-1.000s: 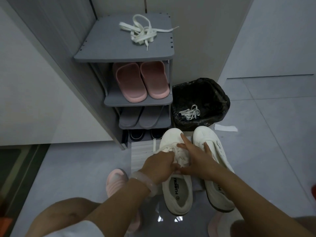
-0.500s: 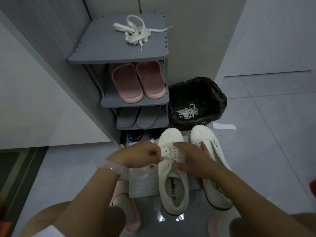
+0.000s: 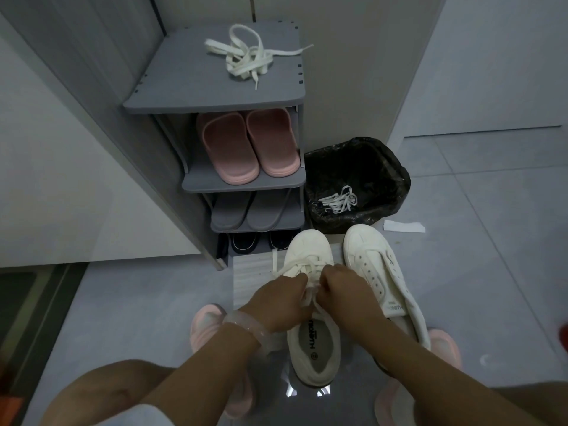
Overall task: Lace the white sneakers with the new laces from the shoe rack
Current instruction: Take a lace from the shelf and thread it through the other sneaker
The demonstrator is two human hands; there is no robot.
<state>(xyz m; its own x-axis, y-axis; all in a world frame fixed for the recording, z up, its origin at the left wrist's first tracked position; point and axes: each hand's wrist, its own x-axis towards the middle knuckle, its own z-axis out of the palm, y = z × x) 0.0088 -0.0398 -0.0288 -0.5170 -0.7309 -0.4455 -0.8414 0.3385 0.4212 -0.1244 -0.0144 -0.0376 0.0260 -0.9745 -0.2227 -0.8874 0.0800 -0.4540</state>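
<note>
On the floor before a grey shoe rack, curled fingers of the left hand and right hand pinch a white lace over the left sneaker. Just beside it lies the unlaced right sneaker. Spare laces rest on the rack's top shelf; a lined bin abuts the rack's right edge, with open tile beyond.

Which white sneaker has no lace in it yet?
The right sneaker: its eyelets sit bare. The left sneaker, under both hands, already has a white lace crossing it.
</note>
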